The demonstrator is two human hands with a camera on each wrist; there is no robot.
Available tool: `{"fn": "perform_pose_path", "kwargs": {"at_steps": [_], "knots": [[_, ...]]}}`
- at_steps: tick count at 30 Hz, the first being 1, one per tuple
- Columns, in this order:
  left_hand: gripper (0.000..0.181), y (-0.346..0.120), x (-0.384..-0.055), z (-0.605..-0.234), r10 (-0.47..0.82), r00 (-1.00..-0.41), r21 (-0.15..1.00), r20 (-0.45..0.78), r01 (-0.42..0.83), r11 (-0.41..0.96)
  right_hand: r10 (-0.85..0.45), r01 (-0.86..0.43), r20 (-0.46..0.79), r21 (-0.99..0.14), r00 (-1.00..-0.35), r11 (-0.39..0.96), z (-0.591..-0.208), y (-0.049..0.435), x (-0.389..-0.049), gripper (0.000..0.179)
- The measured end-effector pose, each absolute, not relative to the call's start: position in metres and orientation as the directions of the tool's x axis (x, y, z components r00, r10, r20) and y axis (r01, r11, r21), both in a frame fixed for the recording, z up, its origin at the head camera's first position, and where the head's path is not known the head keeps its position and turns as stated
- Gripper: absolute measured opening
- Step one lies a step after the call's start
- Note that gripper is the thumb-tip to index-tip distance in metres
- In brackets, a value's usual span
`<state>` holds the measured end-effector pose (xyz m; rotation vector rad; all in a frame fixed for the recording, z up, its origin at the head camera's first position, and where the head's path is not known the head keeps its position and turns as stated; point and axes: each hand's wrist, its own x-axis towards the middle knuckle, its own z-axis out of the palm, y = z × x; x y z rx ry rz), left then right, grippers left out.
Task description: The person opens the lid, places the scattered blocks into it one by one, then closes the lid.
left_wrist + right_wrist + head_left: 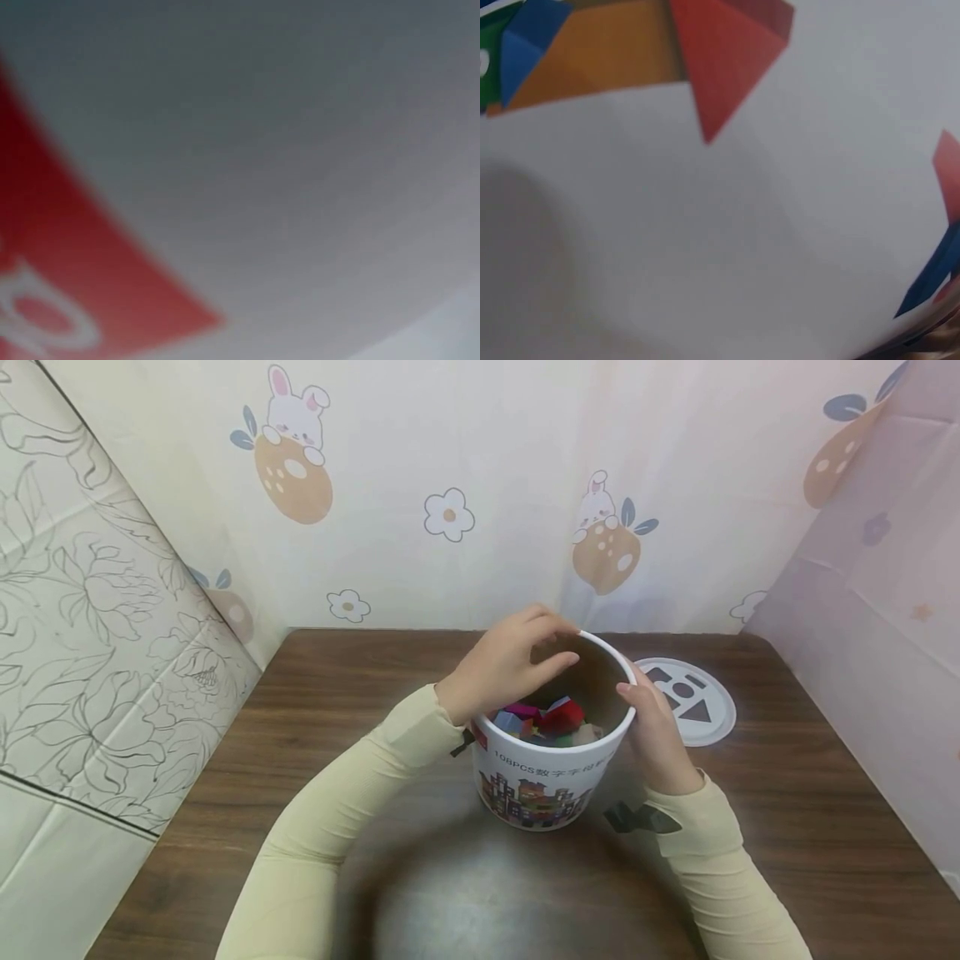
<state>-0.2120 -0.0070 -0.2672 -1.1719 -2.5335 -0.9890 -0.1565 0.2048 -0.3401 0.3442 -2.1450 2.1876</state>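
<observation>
A white bucket (555, 777) with a printed toy-town picture stands on the table, its open top facing up and toward me. Inside lie colourful building blocks (561, 717), among them red, blue and magenta ones. My left hand (510, 660) lies across the left and back of the rim, its fingers curved over the edge and the thumb extended above the opening. On the right side, my right hand (656, 727) grips the bucket with its thumb over the rim. Both wrist views are filled with the bucket's printed wall (300, 210), very close.
A white round lid (705, 727) with shaped cut-outs lies flat behind the right hand, partly hidden by it. The brown wooden table (300, 743) ends at a patterned curtain (390, 485) at the back, with further patterned sheets at the sides.
</observation>
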Motion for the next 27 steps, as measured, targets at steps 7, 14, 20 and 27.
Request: {"fn": "perform_pose_path", "kwargs": {"at_steps": [7,14,20,27], "knots": [[0.041,-0.022,-0.212,-0.270,0.523,-0.719,0.571,0.457,0.688,0.447,-0.110,-0.201,0.205,-0.978,-0.972,-0.051,-0.340,0.204,-0.156,0.051],[0.050,-0.053,-0.221,-0.283,0.424,-0.832,0.694,0.358,0.541,0.476,-0.107,-0.210,0.217,-0.975,-0.970,-0.076,-0.341,0.204,-0.157,0.050],[0.060,-0.071,-0.221,-0.302,0.361,-0.913,0.804,0.188,0.354,0.477,-0.103,-0.207,0.215,-0.975,-0.971,-0.079,-0.340,0.204,-0.157,0.050],[0.055,-0.073,-0.221,-0.323,0.347,-0.915,0.900,0.205,0.315,0.300,-0.103,-0.202,0.209,-0.977,-0.972,-0.070,-0.340,0.203,-0.157,0.050]]}}
